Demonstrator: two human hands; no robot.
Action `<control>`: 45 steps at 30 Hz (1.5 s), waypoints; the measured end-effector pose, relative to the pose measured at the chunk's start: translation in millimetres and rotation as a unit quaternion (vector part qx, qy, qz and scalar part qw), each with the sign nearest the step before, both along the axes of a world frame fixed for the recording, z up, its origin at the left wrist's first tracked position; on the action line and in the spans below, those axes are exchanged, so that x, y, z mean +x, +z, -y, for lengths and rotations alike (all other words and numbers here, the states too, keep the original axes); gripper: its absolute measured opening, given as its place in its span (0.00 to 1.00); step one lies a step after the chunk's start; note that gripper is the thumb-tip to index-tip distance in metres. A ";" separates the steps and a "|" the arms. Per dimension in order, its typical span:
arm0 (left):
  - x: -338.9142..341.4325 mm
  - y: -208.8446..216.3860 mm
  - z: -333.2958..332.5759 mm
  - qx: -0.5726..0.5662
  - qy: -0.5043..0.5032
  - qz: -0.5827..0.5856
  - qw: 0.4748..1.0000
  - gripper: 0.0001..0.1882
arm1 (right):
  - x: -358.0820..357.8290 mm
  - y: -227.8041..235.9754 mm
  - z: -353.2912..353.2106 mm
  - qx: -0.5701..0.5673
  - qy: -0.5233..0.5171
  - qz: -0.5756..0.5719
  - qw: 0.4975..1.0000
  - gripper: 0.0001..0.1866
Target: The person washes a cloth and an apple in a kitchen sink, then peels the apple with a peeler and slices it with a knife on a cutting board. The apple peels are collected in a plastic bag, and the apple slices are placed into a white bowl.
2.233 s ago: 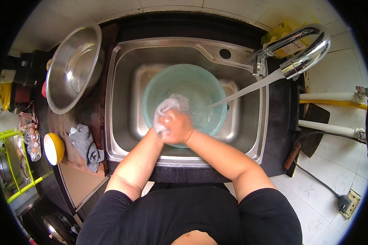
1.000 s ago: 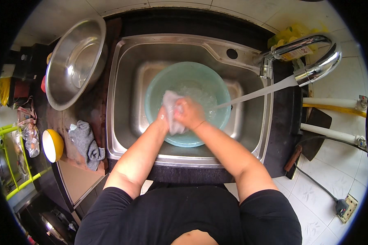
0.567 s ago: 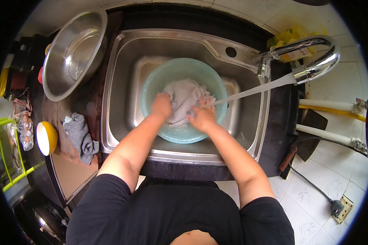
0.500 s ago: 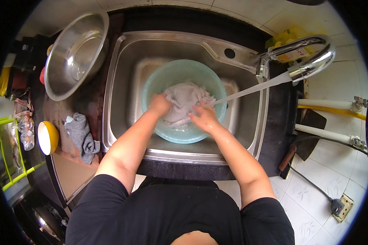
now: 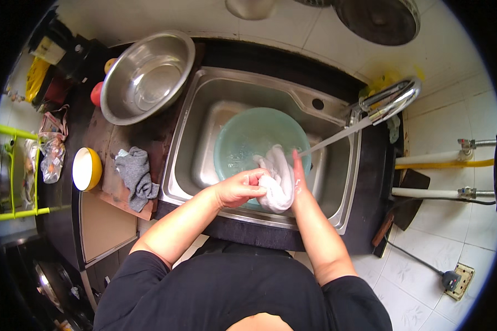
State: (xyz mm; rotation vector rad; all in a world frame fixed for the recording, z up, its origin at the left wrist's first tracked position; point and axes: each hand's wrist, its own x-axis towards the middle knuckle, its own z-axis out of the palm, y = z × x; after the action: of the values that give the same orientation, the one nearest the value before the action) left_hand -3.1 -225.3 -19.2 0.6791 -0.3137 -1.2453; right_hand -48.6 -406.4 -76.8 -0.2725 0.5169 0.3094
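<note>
Gripping white cloth (image 5: pixel 279 193) in left hand (image 5: pixel 241 189), fingers closed on bunched fold. Resting right hand (image 5: pixel 299 175) against white cloth's right side, fingers straight, open. Holding white cloth over near-right part of green basin (image 5: pixel 232 135), set inside steel sink (image 5: pixel 204 132). Noting running tap (image 5: pixel 393 106) at right, grey cloth (image 5: pixel 136 175) at left.

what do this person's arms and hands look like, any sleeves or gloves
The left hand and right hand are both ungloved. The forearms are bare, and plain black short sleeves cover the upper arms, with no markings visible on them.
</note>
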 end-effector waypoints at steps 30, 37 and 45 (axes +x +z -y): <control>28.2 -6.1 43.6 0.171 0.310 0.170 0.920 0.17 | 11.9 38.1 -4.5 -0.067 -0.063 -0.012 0.996 0.40; 44.5 -21.7 54.8 0.192 0.310 -0.088 0.927 0.12 | 25.3 35.7 -12.7 -0.402 -0.192 0.077 0.892 0.12; 74.7 -65.2 41.4 0.040 -0.007 -0.306 0.951 0.16 | 31.4 89.9 -19.9 -0.815 -0.110 0.389 0.416 0.12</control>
State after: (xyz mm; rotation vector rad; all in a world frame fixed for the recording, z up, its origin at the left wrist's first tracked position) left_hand 71.6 -266.6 -84.5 0.3299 0.2478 -1.4207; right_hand -17.3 -386.4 13.1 -2.1698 -0.3126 -0.7589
